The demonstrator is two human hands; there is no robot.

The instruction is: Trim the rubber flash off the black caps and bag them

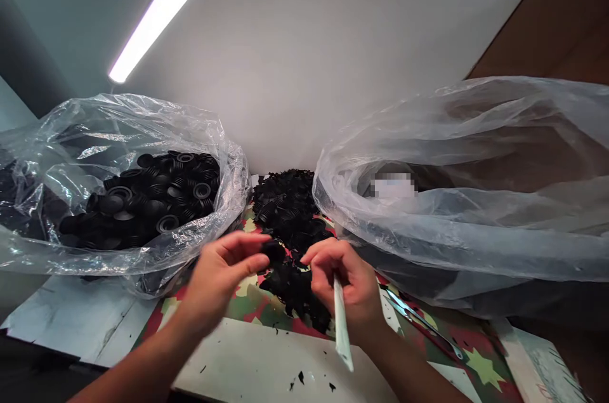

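Note:
My left hand (221,273) pinches a small round black rubber cap (273,251) between thumb and fingers, just above a heap of black rubber trimmings (292,289). My right hand (345,282) is closed around a slim white-handled tool (341,323) whose handle points down toward me. Its fingertips sit close to the cap. Both hands hover over a star-patterned cloth (476,358) on the table.
A clear plastic bag (118,130) full of black round caps (152,200) stands at the left. A larger clear bag (476,200) fills the right. More black scraps (285,200) lie between them. Metal scissors or tweezers (423,323) lie right of my hand. A white board (266,365) lies in front.

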